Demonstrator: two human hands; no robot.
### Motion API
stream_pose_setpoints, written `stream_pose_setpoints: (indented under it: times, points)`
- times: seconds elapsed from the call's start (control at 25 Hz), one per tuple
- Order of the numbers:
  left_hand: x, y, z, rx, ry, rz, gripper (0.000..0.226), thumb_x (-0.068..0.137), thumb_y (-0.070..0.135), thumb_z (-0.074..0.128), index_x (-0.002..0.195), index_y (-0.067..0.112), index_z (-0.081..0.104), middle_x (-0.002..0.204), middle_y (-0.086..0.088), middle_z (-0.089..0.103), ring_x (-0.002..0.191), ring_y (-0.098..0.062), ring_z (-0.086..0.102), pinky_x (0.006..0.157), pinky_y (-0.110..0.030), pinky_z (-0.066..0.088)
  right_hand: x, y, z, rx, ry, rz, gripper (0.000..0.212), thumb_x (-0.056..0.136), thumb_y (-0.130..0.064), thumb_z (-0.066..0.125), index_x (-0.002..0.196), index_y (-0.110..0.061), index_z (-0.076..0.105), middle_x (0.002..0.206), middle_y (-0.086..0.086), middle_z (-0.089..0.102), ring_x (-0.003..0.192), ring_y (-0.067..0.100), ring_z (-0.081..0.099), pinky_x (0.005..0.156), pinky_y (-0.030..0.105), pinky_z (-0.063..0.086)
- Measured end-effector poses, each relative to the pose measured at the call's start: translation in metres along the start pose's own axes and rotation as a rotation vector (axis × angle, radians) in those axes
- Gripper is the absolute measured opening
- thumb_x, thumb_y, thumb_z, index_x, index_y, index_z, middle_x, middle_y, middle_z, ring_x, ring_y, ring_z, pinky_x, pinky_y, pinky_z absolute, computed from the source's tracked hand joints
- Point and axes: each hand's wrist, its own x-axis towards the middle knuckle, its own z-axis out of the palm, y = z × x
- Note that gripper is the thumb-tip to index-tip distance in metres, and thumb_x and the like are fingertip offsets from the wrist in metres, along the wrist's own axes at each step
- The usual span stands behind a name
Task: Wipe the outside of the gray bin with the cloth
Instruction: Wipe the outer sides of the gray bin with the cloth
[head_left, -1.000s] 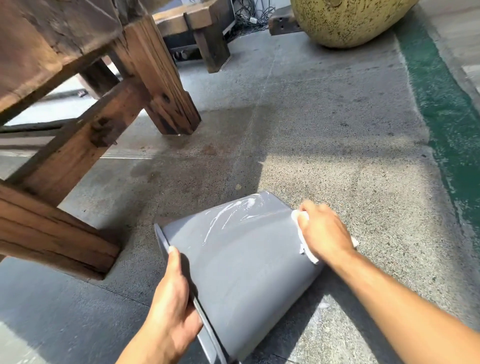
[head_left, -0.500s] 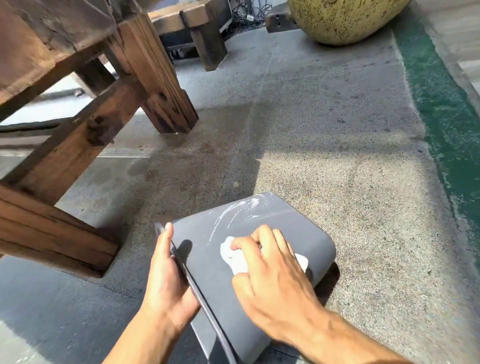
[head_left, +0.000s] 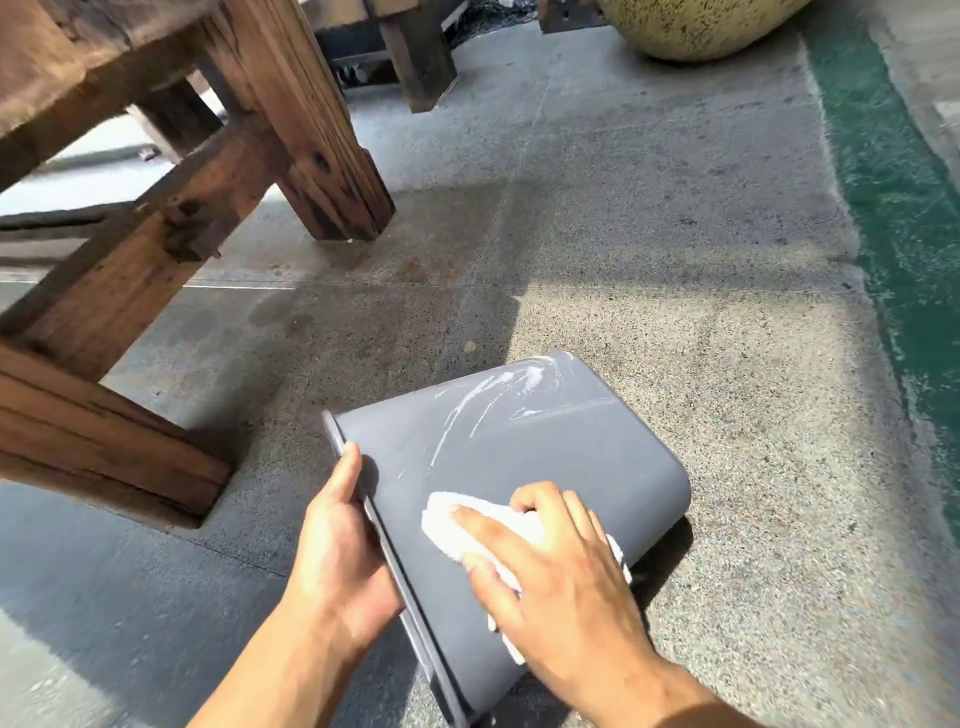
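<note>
The gray bin (head_left: 519, 447) lies tipped on its side on the concrete floor, its base end pointing away from me and its rim toward me. White wet streaks show on its upper wall near the far end. My left hand (head_left: 337, 551) grips the rim on the left side. My right hand (head_left: 550, 577) presses a white cloth (head_left: 457, 525) flat against the bin's upper wall, close to the rim end; most of the cloth is hidden under the palm and fingers.
Heavy wooden table legs and beams (head_left: 156, 249) stand to the left, close to the bin. A large yellowish pot (head_left: 696, 26) sits at the far top right. A green painted strip (head_left: 898, 208) runs along the right side of the floor.
My right hand carried the cloth from the bin's far right edge across the wall toward the rim end. My left hand kept its grip on the rim. The bin turned slightly.
</note>
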Motion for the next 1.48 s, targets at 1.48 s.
stream_pose_setpoints:
  times: [1.48]
  points:
    - [-0.024, -0.004, 0.030, 0.249, 0.116, 0.137, 0.075, 0.087, 0.079, 0.034, 0.107, 0.017, 0.071, 0.098, -0.007, 0.082, 0.087, -0.024, 0.079, 0.081, -0.042, 0.057, 0.061, 0.075, -0.035, 0.246, 0.291, 0.465, 0.017, 0.091, -0.039, 0.057, 0.102, -0.028, 0.064, 0.108, -0.002, 0.059, 0.093, 0.027, 0.062, 0.080, 0.040, 0.049]
